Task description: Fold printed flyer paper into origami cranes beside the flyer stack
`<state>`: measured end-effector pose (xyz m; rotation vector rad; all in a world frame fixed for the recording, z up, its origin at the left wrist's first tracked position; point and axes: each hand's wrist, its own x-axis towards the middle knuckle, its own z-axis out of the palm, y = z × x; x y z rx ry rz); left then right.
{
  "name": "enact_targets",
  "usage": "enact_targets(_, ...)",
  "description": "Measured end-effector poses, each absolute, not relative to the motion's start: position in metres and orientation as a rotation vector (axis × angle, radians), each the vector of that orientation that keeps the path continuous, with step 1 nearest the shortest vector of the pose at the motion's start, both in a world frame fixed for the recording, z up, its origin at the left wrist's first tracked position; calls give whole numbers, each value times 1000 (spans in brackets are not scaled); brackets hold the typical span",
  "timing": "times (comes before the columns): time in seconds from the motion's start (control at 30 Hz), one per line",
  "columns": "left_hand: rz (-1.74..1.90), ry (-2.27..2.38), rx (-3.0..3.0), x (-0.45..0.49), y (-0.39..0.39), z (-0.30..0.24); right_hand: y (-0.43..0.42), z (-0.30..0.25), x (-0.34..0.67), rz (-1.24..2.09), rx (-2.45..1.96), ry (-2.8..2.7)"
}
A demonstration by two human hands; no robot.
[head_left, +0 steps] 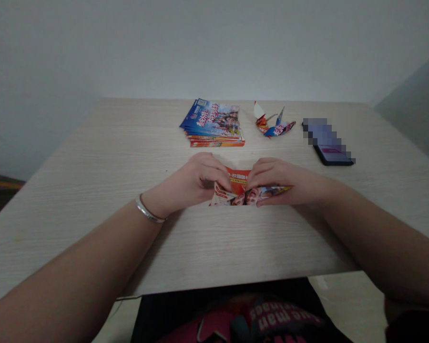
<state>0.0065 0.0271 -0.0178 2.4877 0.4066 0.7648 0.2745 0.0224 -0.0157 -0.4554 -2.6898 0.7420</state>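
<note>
While the left hand (pixel 205 175) pinches one end of the folded leaflet (pixel 240 175), the right hand (pixel 276 173) clasps the other, seemingly so neither side springs loose!

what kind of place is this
Probably a plain indoor room, perhaps an office or study: a pale wood-grain table stands by a bare wall, with a phone and a stack of leaflets on it.
</note>
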Motion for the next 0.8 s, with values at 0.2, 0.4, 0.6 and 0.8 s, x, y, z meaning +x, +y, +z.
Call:
enact_targets(0.2,533,597,2773,0,25,-20,24,-21,281,461,-487,-2657)
enact_targets(0.4,354,705,3039,4,16,-11,22,-23,278,202,-501,-2779)
enact_targets(0.6,266,744,3122,11,13,-10,14,-21,268,-197,-659,-2710)
enact_targets(0.8,309,717,3243,13,10,-10,12,-24,262,-294,-690,-2796)
